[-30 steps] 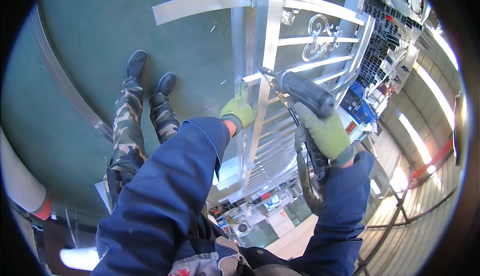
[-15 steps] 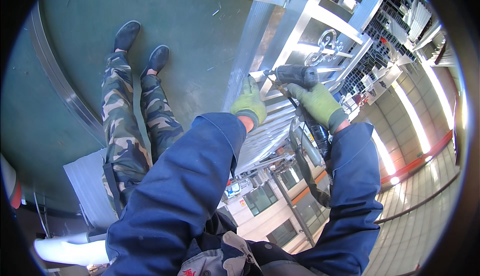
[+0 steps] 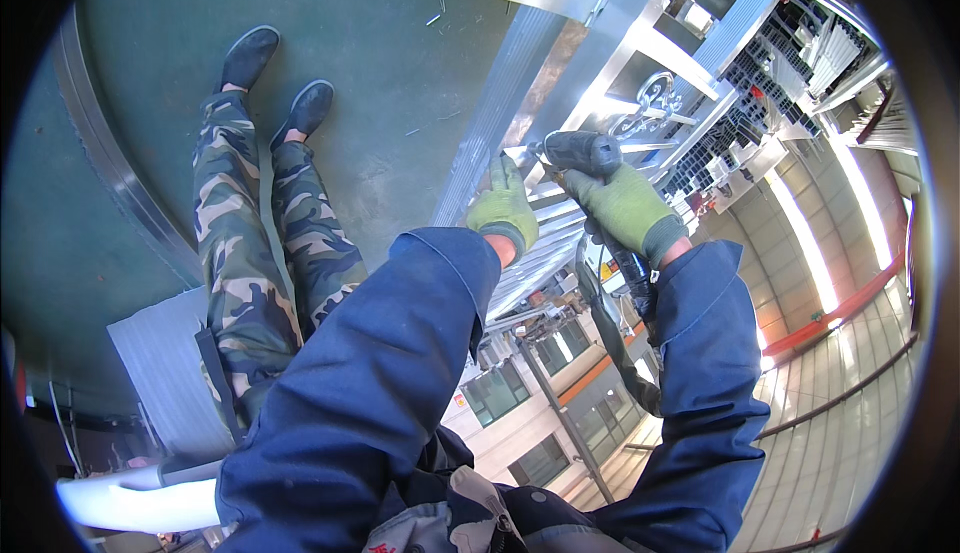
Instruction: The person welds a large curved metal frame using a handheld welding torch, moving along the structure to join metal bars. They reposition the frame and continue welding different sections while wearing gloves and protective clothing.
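Note:
My right hand (image 3: 630, 211), in a yellow-green work glove, grips a dark power drill (image 3: 585, 153). The front of the drill points left at a silver metal frame (image 3: 612, 38) and meets it close to my left fingers. On the frame's ribbed rail lies my left hand (image 3: 503, 215), gloved alike, its fingers stretched out and close together. I cannot make out any small thing under those fingertips. The drill's lower part runs down beside my right wrist, partly hidden by a dark strap (image 3: 612, 338).
Legs in camouflage trousers (image 3: 235, 223) and dark shoes stand on the green floor (image 3: 390, 73) at left. A grey board (image 3: 165, 378) is beside them. A scroll ornament (image 3: 655, 98) sits in the frame. Metal profiles (image 3: 835, 48) are stacked farther right.
The view has shifted slightly, so the frame appears a little farther right and lower. The drill and right hand have moved slightly left, toward my left hand, which stays on the rail.

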Demonstrator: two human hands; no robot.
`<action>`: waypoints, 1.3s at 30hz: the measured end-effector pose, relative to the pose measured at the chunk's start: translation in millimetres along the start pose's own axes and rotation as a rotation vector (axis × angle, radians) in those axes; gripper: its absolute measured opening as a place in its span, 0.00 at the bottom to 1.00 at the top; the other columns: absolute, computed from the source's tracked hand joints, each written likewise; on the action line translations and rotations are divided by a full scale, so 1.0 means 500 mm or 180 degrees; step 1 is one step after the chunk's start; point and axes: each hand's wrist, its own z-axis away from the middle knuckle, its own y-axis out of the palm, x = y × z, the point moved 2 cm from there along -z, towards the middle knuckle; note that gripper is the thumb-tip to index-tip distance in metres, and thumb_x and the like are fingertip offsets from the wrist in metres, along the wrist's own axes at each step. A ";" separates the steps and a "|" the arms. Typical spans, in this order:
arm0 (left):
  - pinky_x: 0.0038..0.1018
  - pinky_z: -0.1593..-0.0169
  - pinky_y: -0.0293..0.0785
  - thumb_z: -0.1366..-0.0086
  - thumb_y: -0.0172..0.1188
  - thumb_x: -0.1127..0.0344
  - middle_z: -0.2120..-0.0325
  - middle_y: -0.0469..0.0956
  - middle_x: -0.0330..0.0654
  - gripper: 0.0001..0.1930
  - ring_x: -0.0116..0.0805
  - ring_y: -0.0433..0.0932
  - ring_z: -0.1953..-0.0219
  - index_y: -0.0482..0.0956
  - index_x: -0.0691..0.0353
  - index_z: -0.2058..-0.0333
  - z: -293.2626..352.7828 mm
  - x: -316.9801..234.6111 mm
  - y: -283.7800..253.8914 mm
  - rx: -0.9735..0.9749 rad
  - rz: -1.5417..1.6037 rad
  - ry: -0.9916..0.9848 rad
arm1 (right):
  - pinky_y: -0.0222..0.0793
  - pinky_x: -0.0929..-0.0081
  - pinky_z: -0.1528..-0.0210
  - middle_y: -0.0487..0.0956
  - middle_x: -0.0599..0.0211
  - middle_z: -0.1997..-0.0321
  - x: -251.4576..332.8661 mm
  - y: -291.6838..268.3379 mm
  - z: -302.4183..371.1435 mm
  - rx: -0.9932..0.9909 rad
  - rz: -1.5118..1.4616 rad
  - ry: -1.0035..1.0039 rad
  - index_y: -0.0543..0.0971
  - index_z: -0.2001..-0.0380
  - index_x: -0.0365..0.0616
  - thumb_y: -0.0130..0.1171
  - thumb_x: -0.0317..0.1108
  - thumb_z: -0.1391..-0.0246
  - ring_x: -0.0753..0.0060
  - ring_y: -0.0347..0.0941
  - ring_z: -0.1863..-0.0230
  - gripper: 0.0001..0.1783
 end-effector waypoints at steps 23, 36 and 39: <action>0.43 0.35 0.66 0.35 0.47 0.66 0.27 0.42 0.54 0.38 0.54 0.65 0.34 0.43 0.65 0.28 0.004 -0.004 -0.024 0.0283 0.0327 -0.0013 | 0.73 0.75 0.70 0.82 0.69 0.50 -0.022 0.022 -0.049 -0.0193 0.1075 -0.0273 0.76 0.40 0.51 0.56 0.43 0.36 0.79 0.75 0.70 0.23; 0.42 0.33 0.63 0.35 0.48 0.66 0.27 0.42 0.53 0.39 0.52 0.62 0.32 0.43 0.65 0.28 -0.001 -0.006 -0.026 0.0378 0.0250 -0.0070 | 0.70 0.61 0.47 0.83 0.46 0.57 0.005 0.017 -0.012 -0.0071 0.0813 -0.0042 0.79 0.51 0.38 0.56 0.53 0.41 0.44 0.78 0.51 0.28; 0.42 0.33 0.63 0.35 0.49 0.66 0.27 0.42 0.53 0.39 0.52 0.63 0.32 0.43 0.64 0.28 -0.001 -0.006 -0.026 0.0362 0.0262 -0.0066 | 0.70 0.61 0.47 0.83 0.46 0.57 0.000 0.017 -0.004 -0.0126 0.0726 -0.0212 0.79 0.51 0.38 0.56 0.53 0.41 0.44 0.78 0.51 0.28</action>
